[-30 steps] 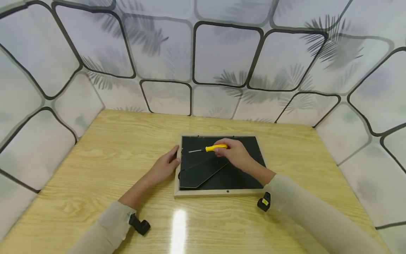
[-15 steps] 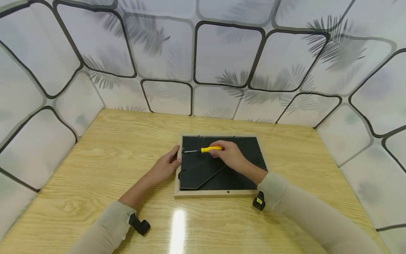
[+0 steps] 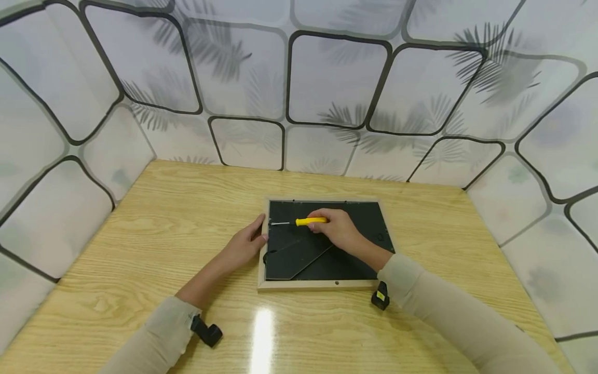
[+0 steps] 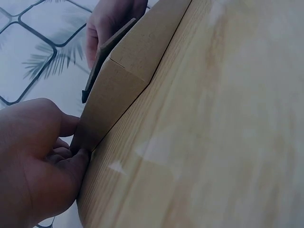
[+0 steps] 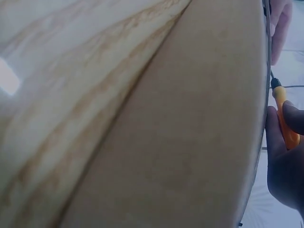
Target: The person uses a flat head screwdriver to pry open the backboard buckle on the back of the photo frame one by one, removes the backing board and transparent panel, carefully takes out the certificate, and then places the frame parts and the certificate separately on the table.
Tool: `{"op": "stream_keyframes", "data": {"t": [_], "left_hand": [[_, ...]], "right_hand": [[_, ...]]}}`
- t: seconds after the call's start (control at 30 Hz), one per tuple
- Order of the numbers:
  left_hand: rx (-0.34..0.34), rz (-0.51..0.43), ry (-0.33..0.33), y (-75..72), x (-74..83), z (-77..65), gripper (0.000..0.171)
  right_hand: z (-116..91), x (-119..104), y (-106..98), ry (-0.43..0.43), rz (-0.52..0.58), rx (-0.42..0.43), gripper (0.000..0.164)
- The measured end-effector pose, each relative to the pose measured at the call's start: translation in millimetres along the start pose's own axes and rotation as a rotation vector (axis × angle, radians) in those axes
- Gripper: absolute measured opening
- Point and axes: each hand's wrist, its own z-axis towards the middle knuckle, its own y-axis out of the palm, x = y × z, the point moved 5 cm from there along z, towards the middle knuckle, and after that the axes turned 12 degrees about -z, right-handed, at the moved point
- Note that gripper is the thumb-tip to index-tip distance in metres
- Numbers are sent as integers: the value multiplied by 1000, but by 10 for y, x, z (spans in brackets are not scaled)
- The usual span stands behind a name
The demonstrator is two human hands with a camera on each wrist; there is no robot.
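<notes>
A picture frame lies face down, its pale wooden rim [image 3: 303, 285] around a black backing board [image 3: 350, 266] with a fold-out stand [image 3: 282, 265]. My left hand [image 3: 243, 243] holds the frame's left side; in the left wrist view, thumb and fingers meet at the wooden edge [image 4: 116, 78]. In my right hand [image 3: 343, 228] is a small screwdriver [image 3: 308, 221] with a yellow handle, gripped between thumb and fingers. Its metal shaft points left, the tip right at the inner left edge of the rim. The right wrist view shows the orange-looking handle [image 5: 285, 118] beyond the frame's side.
The frame rests on a light wood-grain table [image 3: 187, 208]. Patterned wall covering [image 3: 336, 78] with dark outlines and leaf shapes encloses the back and sides. Black wrist cameras sit below the left cuff [image 3: 205, 331] and right cuff [image 3: 380, 296]. A light reflection shines near the front.
My right hand has moved a little left, bringing the screwdriver tip from over the backing board to the rim's inner left edge. My left hand and the frame stay put.
</notes>
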Motion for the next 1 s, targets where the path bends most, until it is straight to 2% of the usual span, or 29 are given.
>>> {"op": "stream_keyframes", "data": {"t": [0.3,0.6,1.0], "left_hand": [[-5,5,18,16,-3,-5,65],[-1,15,0,7,20,-19,65],[5,-10,8,-1,24,-2,63]], "right_hand": [[27,88,50,55,65,-20,29],[51,119,104,104,167,-9,28],[88,129,103,102,159,-17,30]]}}
